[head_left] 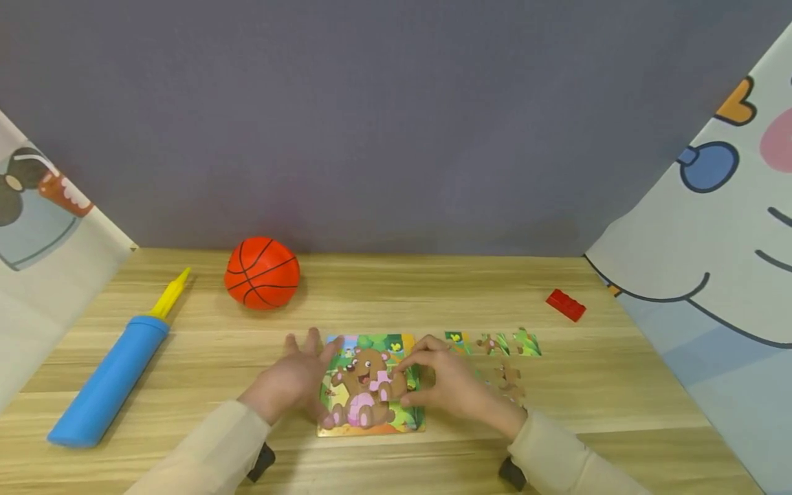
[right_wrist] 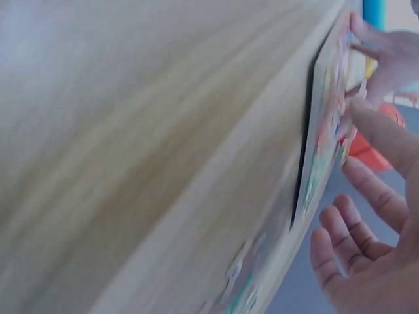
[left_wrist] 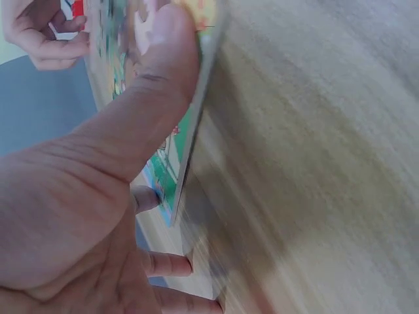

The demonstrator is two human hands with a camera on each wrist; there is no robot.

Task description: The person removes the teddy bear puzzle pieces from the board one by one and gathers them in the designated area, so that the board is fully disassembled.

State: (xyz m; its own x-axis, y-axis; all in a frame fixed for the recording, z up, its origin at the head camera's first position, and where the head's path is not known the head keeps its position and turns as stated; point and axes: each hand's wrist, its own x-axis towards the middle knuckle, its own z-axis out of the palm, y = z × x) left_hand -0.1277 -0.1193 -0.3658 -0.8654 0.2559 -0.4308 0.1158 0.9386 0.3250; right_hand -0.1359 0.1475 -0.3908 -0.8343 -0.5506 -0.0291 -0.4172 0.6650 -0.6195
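The bear puzzle board (head_left: 371,385) lies flat on the bench (head_left: 185,357), near its front edge and between the two hands. The bear picture appears largely assembled. Judged from this layout, the step in hand is seating a piece in the board's right portion while the board is held steady.

The left hand (head_left: 297,381) lies on the left edge of the board with fingers spread and nearly straight. In the left wrist view the thumb (left_wrist: 163,59) presses flat on the printed face, and the board (left_wrist: 190,150) edge shows just beyond it. This grip is open: it presses down and encloses nothing.

The right hand (head_left: 448,385) sits at the right edge of the board, fingers bent toward the picture surface. Whether the fingertips pinch a piece cannot be told; the head view is too small there, and the right wrist view shows only loosely curved fingers (right_wrist: 366,190) beside the board (right_wrist: 321,150) edge.

Loose puzzle pieces (head_left: 495,344) lie in a row just right of the board, apart from it.

The next move calls for aligning a piece's tabs to the open slot and pressing it level, with the left hand resisting any slide.

Further out: an orange ball (head_left: 262,272) behind the board, a blue pump (head_left: 111,378) with a yellow nozzle at far left, and a red brick (head_left: 566,304) at far right
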